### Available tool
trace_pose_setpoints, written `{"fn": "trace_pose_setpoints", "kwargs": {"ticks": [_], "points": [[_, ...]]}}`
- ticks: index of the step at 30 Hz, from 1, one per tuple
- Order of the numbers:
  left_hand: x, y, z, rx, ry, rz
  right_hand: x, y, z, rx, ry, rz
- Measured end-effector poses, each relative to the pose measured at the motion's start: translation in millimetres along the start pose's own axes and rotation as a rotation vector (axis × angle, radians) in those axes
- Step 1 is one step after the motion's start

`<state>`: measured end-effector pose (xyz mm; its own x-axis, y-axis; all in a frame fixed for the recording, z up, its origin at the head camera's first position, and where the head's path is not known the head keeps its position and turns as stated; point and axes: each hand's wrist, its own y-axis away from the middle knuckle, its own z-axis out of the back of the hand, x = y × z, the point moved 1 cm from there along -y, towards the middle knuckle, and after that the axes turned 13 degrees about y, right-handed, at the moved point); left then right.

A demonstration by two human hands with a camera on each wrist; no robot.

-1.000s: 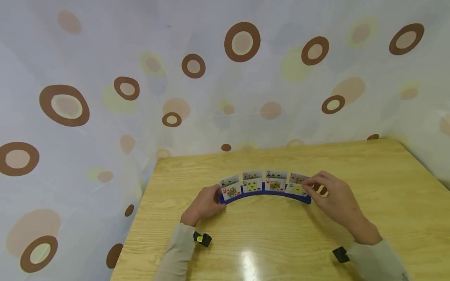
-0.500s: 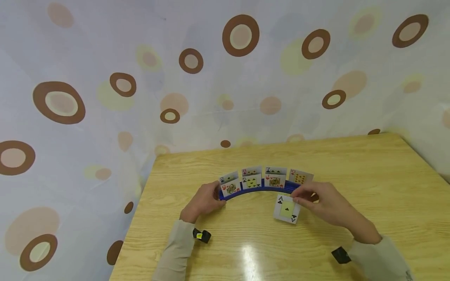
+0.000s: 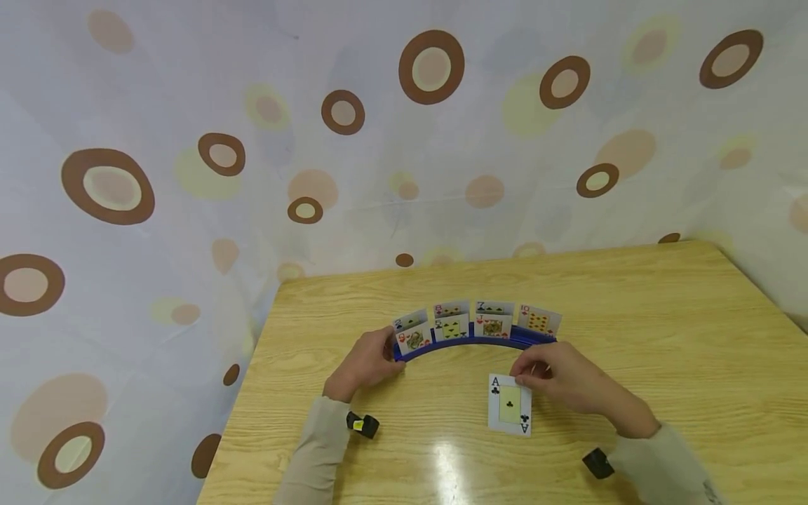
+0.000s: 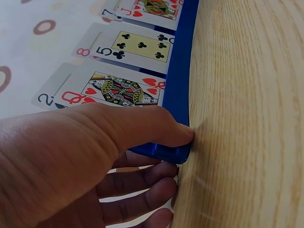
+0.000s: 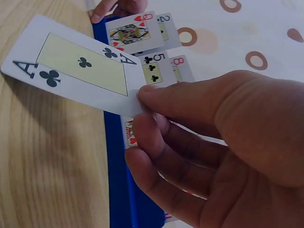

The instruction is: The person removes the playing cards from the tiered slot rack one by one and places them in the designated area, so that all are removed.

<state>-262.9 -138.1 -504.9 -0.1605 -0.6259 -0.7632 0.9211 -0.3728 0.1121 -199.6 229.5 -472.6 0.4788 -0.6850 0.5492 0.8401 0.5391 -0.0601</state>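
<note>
A curved blue card holder (image 3: 463, 342) stands on the table with playing cards in it in two rows. The left hand (image 3: 366, 365) grips its left end, thumb in front and fingers behind, beside the queen of hearts (image 4: 123, 90). Between thumb and fingertips, the right hand (image 3: 571, 379) pinches the ace of clubs (image 3: 509, 405) by an upper corner, in front of the holder's right part. The ten of diamonds (image 3: 539, 320) stands alone at the holder's right end. In the right wrist view the ace (image 5: 83, 64) tilts above the table.
The wooden table (image 3: 404, 449) meets a wall covering (image 3: 379, 161) with brown and pale circles along its back and left. Each wrist wears a small black device. Light glares on the table's front part.
The right hand has drawn the ace of clubs out of the holder's right end and moved it toward the front edge. The left hand stays on the holder's left end.
</note>
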Motion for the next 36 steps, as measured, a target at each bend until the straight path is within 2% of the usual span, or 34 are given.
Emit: {"fn": "trace_pose_setpoints", "kwargs": {"ticks": [10, 21, 36], "points": [[1.0, 1.0, -1.2, 0.010, 0.013, -0.017, -4, -5.2, -15, 0.022, 0.032, -0.016], [2.1, 0.8, -0.9, 0.019, 0.012, -0.022, -10, -8.6, -29, 0.012, 0.072, -0.024], [1.6, -1.0, -0.6, 0.016, 0.010, -0.019, -8, -9.7, -30, -0.010, 0.083, -0.028]]}}
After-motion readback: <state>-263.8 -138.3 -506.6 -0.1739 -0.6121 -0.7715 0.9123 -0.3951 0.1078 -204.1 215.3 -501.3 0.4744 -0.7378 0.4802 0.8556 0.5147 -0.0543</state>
